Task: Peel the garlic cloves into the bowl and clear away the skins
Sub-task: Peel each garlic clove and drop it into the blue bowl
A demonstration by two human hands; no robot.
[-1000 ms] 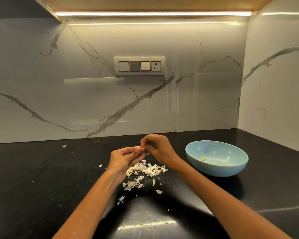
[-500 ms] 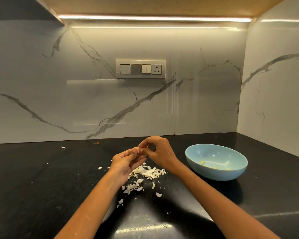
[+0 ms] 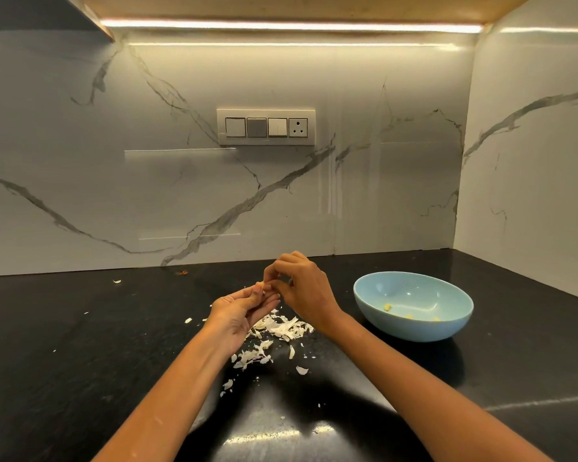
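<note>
Garlic clove pinched between left hand and right hand fingertips.

1. Countertop: black stone, polished, faintly speckled; glossy enough to mirror the strip light along its near edge.
2. Backsplash: white marble-look slab with grey veins, smooth and glossy, showing streaked reflections.
3. Bowl: pale blue, smooth glazed finish, soft sheen inside; near the right edge.
4. Garlic skins: thin, papery, off-white, matt, flaky.
5. Switch plate: cream plastic, satin.
6. Cabinet underside: wood-look, matt.
</note>
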